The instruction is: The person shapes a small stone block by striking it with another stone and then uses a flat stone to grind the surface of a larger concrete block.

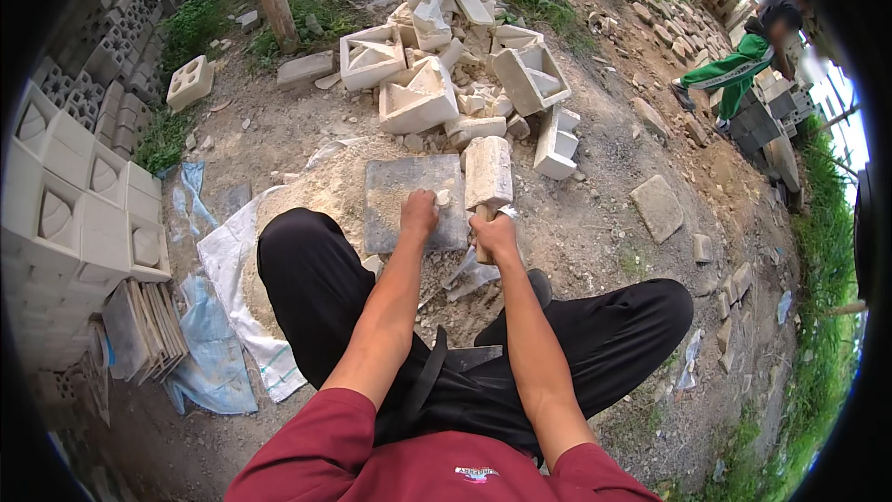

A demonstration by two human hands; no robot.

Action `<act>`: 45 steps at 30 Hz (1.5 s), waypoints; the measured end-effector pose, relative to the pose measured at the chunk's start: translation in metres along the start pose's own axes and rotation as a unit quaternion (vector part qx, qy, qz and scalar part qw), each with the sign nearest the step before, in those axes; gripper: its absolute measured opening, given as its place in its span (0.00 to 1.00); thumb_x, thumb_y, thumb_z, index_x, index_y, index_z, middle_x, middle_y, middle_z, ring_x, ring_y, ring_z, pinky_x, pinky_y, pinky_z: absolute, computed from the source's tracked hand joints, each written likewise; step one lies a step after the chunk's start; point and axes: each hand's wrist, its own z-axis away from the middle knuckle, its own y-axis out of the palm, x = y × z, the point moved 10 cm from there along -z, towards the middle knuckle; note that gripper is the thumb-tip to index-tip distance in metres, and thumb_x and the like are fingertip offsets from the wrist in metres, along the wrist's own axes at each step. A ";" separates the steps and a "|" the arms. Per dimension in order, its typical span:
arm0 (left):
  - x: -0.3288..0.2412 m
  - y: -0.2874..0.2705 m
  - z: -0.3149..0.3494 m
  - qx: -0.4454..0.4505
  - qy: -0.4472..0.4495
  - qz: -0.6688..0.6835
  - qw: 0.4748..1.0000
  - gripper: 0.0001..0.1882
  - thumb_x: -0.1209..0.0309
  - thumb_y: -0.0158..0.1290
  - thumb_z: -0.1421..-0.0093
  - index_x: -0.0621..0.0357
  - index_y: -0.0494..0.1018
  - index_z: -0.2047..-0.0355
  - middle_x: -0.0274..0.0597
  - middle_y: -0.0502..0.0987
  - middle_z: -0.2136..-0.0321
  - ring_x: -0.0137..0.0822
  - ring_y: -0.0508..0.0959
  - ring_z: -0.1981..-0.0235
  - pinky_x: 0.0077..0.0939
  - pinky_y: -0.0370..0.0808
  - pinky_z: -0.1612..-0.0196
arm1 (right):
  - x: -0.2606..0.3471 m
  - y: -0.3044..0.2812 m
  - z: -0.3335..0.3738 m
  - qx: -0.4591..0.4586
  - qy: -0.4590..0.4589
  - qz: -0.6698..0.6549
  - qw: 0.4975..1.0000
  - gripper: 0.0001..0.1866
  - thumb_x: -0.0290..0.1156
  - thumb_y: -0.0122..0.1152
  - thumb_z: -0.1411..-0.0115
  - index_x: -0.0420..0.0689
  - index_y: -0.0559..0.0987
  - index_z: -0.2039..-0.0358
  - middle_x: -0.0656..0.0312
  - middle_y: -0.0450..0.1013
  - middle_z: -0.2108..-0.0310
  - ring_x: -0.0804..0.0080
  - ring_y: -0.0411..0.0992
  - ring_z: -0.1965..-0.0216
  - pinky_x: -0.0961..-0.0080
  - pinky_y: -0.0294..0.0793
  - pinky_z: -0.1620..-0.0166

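My right hand (497, 234) is closed round the wooden handle (482, 251) of a mallet. Its thick, pale, dust-covered head (488, 172) points away from me, beside the right edge of a flat grey slab (390, 200). Over that slab, my left hand (420, 214) is closed, with a small pale chunk of block (443, 198) at its thumb side. Pale crumbs and powder lie on the slab. My bent knees stand to either side.
Broken pale moulded blocks (418, 98) are heaped just beyond the slab. Powder (321, 191) covers a white sack (228, 260) to the left. Stacked blocks (98, 186) and thin boards (144, 330) line the far left. A person in green trousers (739, 74) bends at the upper right.
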 end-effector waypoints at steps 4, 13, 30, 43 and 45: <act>-0.010 -0.002 0.005 -0.011 0.010 -0.029 0.999 0.10 0.74 0.53 0.50 0.54 0.76 0.66 0.45 0.76 0.64 0.47 0.74 0.57 0.43 0.71 0.54 | 0.020 0.001 -0.002 -0.068 -0.094 0.030 0.993 0.25 0.39 0.63 0.56 0.32 0.76 0.62 0.42 0.77 0.66 0.47 0.76 0.60 0.62 0.74 0.55; 0.009 -0.021 0.010 -0.038 -0.002 -0.014 0.999 0.18 0.70 0.57 0.52 0.54 0.75 0.59 0.45 0.75 0.60 0.47 0.74 0.55 0.45 0.70 0.52 | -0.009 0.043 0.007 -0.020 -0.100 0.269 0.958 0.28 0.41 0.63 0.55 0.29 0.75 0.60 0.35 0.75 0.66 0.42 0.75 0.60 0.59 0.75 0.56; -0.009 -0.011 0.017 0.006 0.005 -0.009 1.000 0.17 0.65 0.58 0.51 0.57 0.74 0.61 0.46 0.74 0.59 0.47 0.73 0.54 0.45 0.70 0.51 | 0.067 -0.007 0.011 -0.121 -0.212 0.061 0.968 0.19 0.35 0.63 0.55 0.32 0.75 0.68 0.51 0.76 0.78 0.62 0.77 0.79 0.69 0.76 0.73; 0.109 -0.087 0.055 -0.095 -0.278 -0.032 0.955 0.25 0.56 0.61 0.53 0.59 0.72 0.59 0.47 0.74 0.58 0.47 0.73 0.52 0.46 0.67 0.48 | -0.055 0.034 -0.027 -0.046 -0.055 0.109 0.991 0.22 0.36 0.65 0.57 0.26 0.75 0.72 0.51 0.75 0.81 0.64 0.76 0.83 0.69 0.76 0.76; 0.136 -0.094 0.075 -0.097 -0.330 -0.043 0.938 0.26 0.56 0.60 0.53 0.60 0.72 0.58 0.48 0.74 0.57 0.47 0.72 0.50 0.47 0.66 0.47 | -0.056 0.041 -0.026 -0.043 -0.066 0.115 0.990 0.20 0.35 0.64 0.56 0.27 0.76 0.75 0.52 0.75 0.82 0.65 0.76 0.83 0.69 0.76 0.76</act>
